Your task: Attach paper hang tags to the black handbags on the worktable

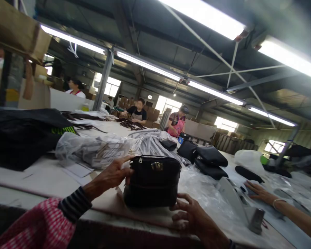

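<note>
A small black handbag (152, 183) with a top zipper and a gold-coloured clasp (157, 166) stands upright near the table's front edge. My left hand (116, 174) grips its upper left side, the thumb across the front and the index finger along the top edge. At the bag's lower right corner is my right hand (194, 216), its fingers apart and curved, the fingertips at or against the corner. Slight blur leaves that contact unclear. The bag's back is hidden.
Black bags (211, 157) are piled behind right. Clear plastic (197, 190) and white strips (150, 141) cover much of the table. A co-worker's hand (261, 192) lies by a grey machine (235, 204) at right. Black fabric (23, 135) lies left. Several people work farther back.
</note>
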Tool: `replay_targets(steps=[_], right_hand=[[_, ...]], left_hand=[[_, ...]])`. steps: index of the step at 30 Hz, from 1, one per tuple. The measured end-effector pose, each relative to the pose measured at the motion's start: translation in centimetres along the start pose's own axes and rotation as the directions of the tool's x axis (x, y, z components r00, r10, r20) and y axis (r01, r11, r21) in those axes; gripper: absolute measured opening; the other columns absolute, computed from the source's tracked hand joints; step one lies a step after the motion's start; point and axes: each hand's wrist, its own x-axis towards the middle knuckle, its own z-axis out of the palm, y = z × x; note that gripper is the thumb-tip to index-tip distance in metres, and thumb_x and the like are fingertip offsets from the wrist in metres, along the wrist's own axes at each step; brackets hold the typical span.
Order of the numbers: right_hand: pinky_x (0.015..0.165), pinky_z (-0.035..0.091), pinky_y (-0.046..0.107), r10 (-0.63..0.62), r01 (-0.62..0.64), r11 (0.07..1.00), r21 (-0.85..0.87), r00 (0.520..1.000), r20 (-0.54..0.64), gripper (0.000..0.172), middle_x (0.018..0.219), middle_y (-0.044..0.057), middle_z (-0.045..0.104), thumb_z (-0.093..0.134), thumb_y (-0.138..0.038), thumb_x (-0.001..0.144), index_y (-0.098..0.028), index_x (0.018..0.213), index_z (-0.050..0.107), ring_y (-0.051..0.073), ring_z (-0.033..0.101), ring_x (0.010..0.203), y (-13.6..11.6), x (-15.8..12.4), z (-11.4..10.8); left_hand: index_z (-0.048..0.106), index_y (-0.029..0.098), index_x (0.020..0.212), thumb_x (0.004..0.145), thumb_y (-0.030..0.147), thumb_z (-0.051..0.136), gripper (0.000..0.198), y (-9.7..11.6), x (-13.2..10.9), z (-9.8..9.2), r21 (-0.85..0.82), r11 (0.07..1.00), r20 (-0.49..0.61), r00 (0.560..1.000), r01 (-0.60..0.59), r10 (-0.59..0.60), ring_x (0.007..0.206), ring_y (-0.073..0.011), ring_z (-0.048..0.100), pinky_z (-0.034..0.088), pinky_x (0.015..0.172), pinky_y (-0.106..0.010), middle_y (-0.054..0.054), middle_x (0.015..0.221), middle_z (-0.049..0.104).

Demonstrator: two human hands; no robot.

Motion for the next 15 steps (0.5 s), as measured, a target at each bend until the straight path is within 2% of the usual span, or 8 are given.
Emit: replay_targets(steps=[2,3,5,8,10,12,13,15], right_hand=[[0.045,0.041,0.02,0.038,-0.05,0.975,-0.217,0.997,-0.061,0.046,0.082,0.007,0.07,0.075,-0.052,0.075,-0.017,0.101,0.061,0.016,0.066,0.058,0.3,-0.1,-1.3],[0.042,0.038,0.019,0.002,-0.031,0.952,-0.303,0.995,-0.097,0.047,0.077,0.006,0.069,0.074,-0.056,0.075,-0.016,0.096,0.062,0.015,0.064,0.054,0.4,0.0,-2.0],[0.04,0.038,0.019,-0.176,0.086,0.906,-0.414,0.967,-0.184,0.052,0.076,0.006,0.068,0.073,-0.061,0.073,-0.016,0.097,0.064,0.017,0.064,0.057,0.3,0.3,-3.2],[0.044,0.045,0.023,-0.455,0.285,0.818,-0.499,0.851,-0.261,0.059,0.095,0.008,0.069,0.073,-0.06,0.072,-0.02,0.114,0.061,0.022,0.066,0.073,0.1,0.8,-4.6],[0.048,0.05,0.027,-0.51,0.318,0.778,-0.541,0.823,-0.25,0.059,0.106,0.01,0.068,0.071,-0.061,0.074,-0.021,0.117,0.061,0.023,0.066,0.078,0.4,0.9,-4.9],[0.052,0.053,0.03,-0.543,0.311,0.751,-0.582,0.793,-0.276,0.057,0.107,0.01,0.069,0.069,-0.062,0.076,-0.022,0.117,0.062,0.025,0.067,0.08,1.0,0.6,-4.9],[0.054,0.055,0.031,-0.574,0.308,0.734,-0.605,0.758,-0.311,0.058,0.104,0.01,0.069,0.068,-0.062,0.076,-0.023,0.118,0.062,0.026,0.068,0.082,1.3,0.3,-4.7],[0.058,0.057,0.033,-0.654,0.305,0.689,-0.657,0.651,-0.384,0.06,0.1,0.01,0.068,0.066,-0.063,0.077,-0.023,0.122,0.061,0.028,0.068,0.085,1.9,-0.6,-4.0]], left_hand=[[0.051,0.01,0.138,0.084,0.037,0.066,0.062,-0.3,1.3,0.6,0.048,0.999,0.1,0.995,0.001,-0.006,0.04,-0.0118,0.047,0.029,0.042,-0.019,0.001,0.052,0.062],[0.051,0.01,0.139,0.085,0.038,0.065,0.062,-0.4,1.9,1.2,0.071,0.997,0.134,0.991,-0.025,0.015,0.043,-0.0126,0.049,0.031,0.044,-0.02,0.0,0.053,0.063],[0.052,0.011,0.139,0.087,0.04,0.065,0.061,-0.5,2.9,2.4,0.097,0.992,0.178,0.982,-0.087,0.068,0.048,-0.0137,0.054,0.034,0.046,-0.02,-0.002,0.057,0.065],[0.047,0.015,0.144,0.088,0.043,0.064,0.065,-0.6,3.3,4.1,0.026,0.998,0.217,0.975,-0.058,0.051,0.042,-0.0102,0.046,0.027,0.041,-0.018,-0.001,0.058,0.065],[0.042,0.015,0.146,0.09,0.043,0.062,0.066,-0.6,2.7,4.8,-0.075,0.997,0.175,0.985,0.024,-0.011,0.037,-0.0071,0.035,0.019,0.037,-0.017,-0.001,0.059,0.064],[0.044,0.014,0.143,0.091,0.04,0.062,0.061,-0.7,1.6,5.1,-0.21,0.976,0.047,0.997,0.065,-0.056,0.037,-0.0051,0.031,0.017,0.037,-0.016,-0.002,0.063,0.065],[0.047,0.014,0.14,0.091,0.038,0.062,0.057,-0.8,0.9,5.1,-0.289,0.955,-0.029,0.997,0.061,-0.072,0.038,-0.0042,0.03,0.018,0.037,-0.016,-0.003,0.065,0.065],[0.054,0.013,0.132,0.093,0.036,0.061,0.046,-1.0,-0.7,5.1,-0.46,0.888,-0.148,0.983,0.028,-0.108,0.041,-0.0027,0.03,0.019,0.039,-0.015,-0.003,0.07,0.064]])
